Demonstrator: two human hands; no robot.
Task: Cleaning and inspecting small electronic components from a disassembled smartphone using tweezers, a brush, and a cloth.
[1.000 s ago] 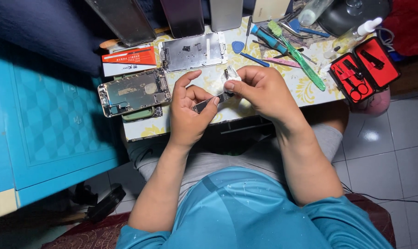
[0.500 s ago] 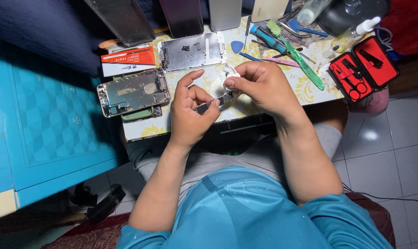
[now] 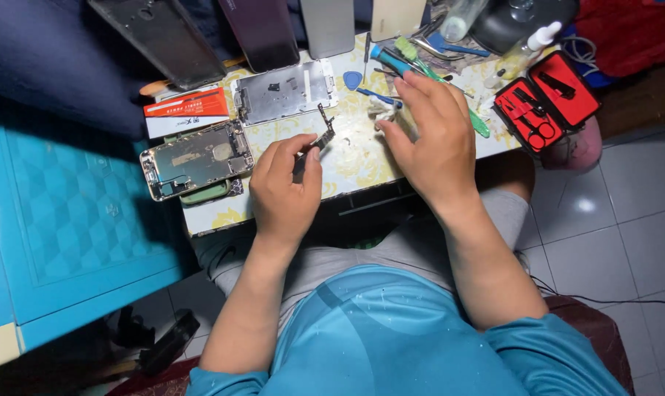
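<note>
I see a small dark phone part, a narrow strip with a bracket end [image 3: 316,141], pinched between the thumb and fingers of the left hand [image 3: 285,192], held just above the patterned tabletop [image 3: 347,165] and tilted up, probably so its end stays in view and clear of the clutter. The right hand [image 3: 429,139] is apart from it, fingers loosely spread and slightly curled, holding nothing that I can make out, hovering over the tools at the back of the table: a teal-handled screwdriver [image 3: 388,57] and a green-handled tool [image 3: 442,84] lie right by its fingertips, within easy reach. Behind the part lies a silvery metal shield plate [image 3: 285,92], flat and face up, and to the left an opened phone housing [image 3: 195,159] sits with its inside exposed, kept near the working hand. A red and white box [image 3: 185,111] rests between them. At the right edge an open red case of small tools [image 3: 549,99] stands ready.
</note>
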